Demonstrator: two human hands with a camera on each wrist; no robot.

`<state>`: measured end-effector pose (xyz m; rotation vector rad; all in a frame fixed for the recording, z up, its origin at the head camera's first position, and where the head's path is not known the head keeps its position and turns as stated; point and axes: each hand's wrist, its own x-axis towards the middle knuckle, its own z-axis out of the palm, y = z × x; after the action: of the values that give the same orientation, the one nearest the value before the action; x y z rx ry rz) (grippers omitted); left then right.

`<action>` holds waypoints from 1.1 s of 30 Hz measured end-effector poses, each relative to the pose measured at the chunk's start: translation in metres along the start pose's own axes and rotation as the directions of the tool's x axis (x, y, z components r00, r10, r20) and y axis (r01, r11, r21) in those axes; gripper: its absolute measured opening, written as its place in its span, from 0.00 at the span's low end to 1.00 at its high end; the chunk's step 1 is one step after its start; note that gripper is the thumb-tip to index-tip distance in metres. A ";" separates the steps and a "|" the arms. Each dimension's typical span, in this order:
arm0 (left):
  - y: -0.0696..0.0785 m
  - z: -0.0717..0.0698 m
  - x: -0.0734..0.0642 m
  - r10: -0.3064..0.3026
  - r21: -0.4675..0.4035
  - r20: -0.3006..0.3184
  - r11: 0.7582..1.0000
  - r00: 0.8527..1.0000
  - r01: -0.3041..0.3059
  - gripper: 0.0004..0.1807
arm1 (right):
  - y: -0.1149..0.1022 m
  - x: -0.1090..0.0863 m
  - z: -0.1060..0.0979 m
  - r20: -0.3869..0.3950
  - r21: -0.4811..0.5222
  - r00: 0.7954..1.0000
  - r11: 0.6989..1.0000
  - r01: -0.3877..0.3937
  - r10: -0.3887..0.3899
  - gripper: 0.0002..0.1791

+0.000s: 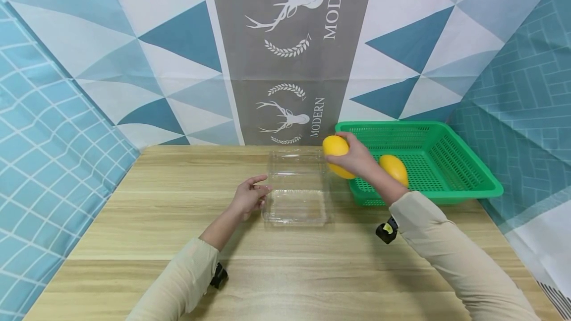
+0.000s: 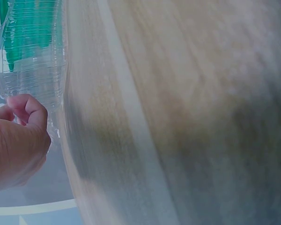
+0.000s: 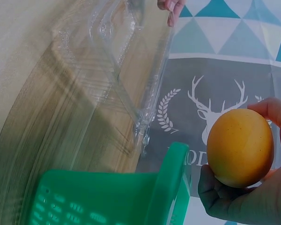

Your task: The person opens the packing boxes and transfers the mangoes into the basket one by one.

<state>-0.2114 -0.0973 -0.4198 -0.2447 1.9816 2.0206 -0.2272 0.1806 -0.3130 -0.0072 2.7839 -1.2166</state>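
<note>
My right hand (image 1: 357,156) grips a yellow mango (image 1: 335,146) above the left rim of the green basket. The right wrist view shows the mango (image 3: 240,147) end-on, between thumb and curled fingers. A clear plastic clamshell box (image 1: 298,207) lies opened out on the table, its lid (image 1: 296,162) toward the wall. At its left side is my left hand (image 1: 250,196), the thumb over the rim and the other fingers bent beside the wall. In the left wrist view, the curled fingers of this hand (image 2: 23,136) meet the box's edge. Another mango (image 1: 394,170) lies in the basket.
The green slotted basket (image 1: 473,172) stands at the table's back right, just right of the clamshell box. Behind the wooden table (image 1: 169,202) hangs a patterned cloth (image 1: 285,63) with deer heads. A black wrist camera (image 1: 386,230) hangs below the right sleeve.
</note>
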 end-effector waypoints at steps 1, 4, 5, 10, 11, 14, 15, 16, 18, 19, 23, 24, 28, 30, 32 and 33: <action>0.000 0.000 0.000 0.002 0.002 0.000 1.000 1.000 -0.002 0.27 | 0.001 0.000 -0.001 -0.001 0.002 1.000 1.000 0.001 -0.001 0.45; 0.000 0.000 0.000 0.001 0.001 -0.001 1.000 1.000 -0.001 0.27 | 0.003 0.000 -0.002 -0.005 0.002 1.000 1.000 0.004 -0.004 0.45; 0.000 0.000 0.000 0.001 0.001 0.000 1.000 1.000 -0.001 0.27 | 0.004 0.000 -0.002 -0.006 0.002 1.000 1.000 0.005 -0.005 0.45; 0.000 0.000 0.000 -0.001 -0.006 0.002 1.000 1.000 0.001 0.28 | 0.004 -0.001 -0.003 -0.008 0.001 1.000 1.000 0.007 -0.007 0.44; 0.000 0.000 0.000 -0.001 -0.005 0.001 1.000 1.000 0.001 0.28 | 0.004 -0.001 -0.004 -0.010 -0.002 1.000 1.000 0.007 -0.007 0.45; 0.000 0.000 0.000 -0.001 -0.003 0.000 1.000 1.000 0.001 0.28 | 0.005 -0.002 -0.006 -0.015 -0.009 1.000 1.000 0.013 -0.013 0.45; 0.000 0.000 0.000 0.000 0.000 0.001 1.000 1.000 0.000 0.28 | 0.005 -0.002 -0.006 -0.016 -0.011 1.000 1.000 0.013 -0.013 0.45; 0.000 0.000 0.000 0.001 0.004 0.001 1.000 1.000 -0.001 0.28 | 0.006 -0.002 -0.007 -0.017 -0.011 1.000 1.000 0.013 -0.013 0.45; 0.000 0.000 0.000 0.003 0.008 0.002 1.000 1.000 -0.003 0.28 | 0.007 -0.002 -0.008 -0.017 -0.015 1.000 1.000 0.017 -0.017 0.46; -0.001 0.000 0.000 0.005 0.011 0.003 1.000 1.000 -0.005 0.28 | 0.007 -0.002 -0.009 -0.016 -0.016 1.000 1.000 0.020 -0.020 0.46; -0.001 0.000 0.000 0.005 0.012 0.007 1.000 1.000 -0.005 0.28 | 0.009 -0.002 -0.010 -0.016 -0.021 1.000 1.000 0.019 -0.019 0.45; -0.001 0.000 0.000 0.005 0.012 0.008 1.000 1.000 -0.006 0.28 | 0.010 -0.002 -0.010 -0.016 -0.021 1.000 1.000 0.018 -0.018 0.45; -0.001 0.000 0.000 0.006 0.014 0.010 1.000 1.000 -0.006 0.28 | 0.011 -0.002 -0.010 -0.017 -0.021 1.000 1.000 0.012 -0.012 0.46; -0.001 -0.001 0.000 0.006 0.015 0.009 1.000 1.000 -0.006 0.28 | 0.012 -0.002 -0.011 -0.017 -0.016 1.000 1.000 0.008 -0.009 0.46; -0.001 -0.001 0.000 0.005 0.015 0.006 1.000 1.000 -0.005 0.28 | 0.013 -0.002 -0.011 -0.018 -0.018 1.000 1.000 0.004 -0.004 0.46; -0.002 -0.001 0.000 0.003 0.013 0.003 1.000 1.000 -0.003 0.28 | 0.013 -0.002 -0.011 -0.018 -0.019 1.000 1.000 0.001 -0.001 0.46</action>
<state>-0.2110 -0.0979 -0.4213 -0.2354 1.9934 2.0085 -0.2257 0.1980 -0.3151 0.0011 2.8118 -1.1959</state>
